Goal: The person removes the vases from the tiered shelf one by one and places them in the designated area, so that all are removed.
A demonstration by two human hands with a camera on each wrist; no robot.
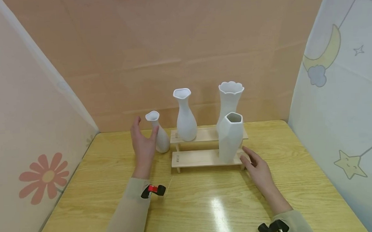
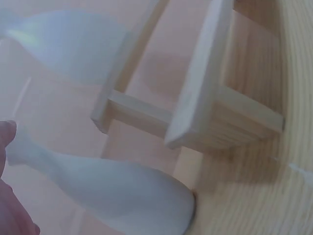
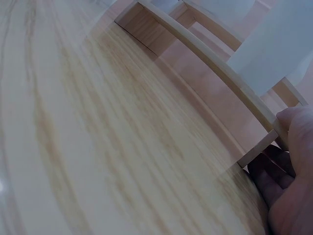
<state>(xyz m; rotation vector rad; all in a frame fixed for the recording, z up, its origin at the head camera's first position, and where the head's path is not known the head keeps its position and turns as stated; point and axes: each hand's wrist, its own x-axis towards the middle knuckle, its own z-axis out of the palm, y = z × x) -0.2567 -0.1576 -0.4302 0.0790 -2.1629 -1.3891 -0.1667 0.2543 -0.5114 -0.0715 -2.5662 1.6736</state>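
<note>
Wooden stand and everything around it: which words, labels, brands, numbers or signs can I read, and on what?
None can be read.
Lower shelf: a small dark mark near its left end, too small to read.
Upper shelf: a fainter mark, also too small.
White vases: no lettering visible.
Side walls: drawings such as a flower and a moon, no words.

We see a slim-necked white vase [image 1: 163, 141] just left of a two-tier wooden stand [image 1: 197, 158], both upright on the desk [image 1: 184, 203].
</note>
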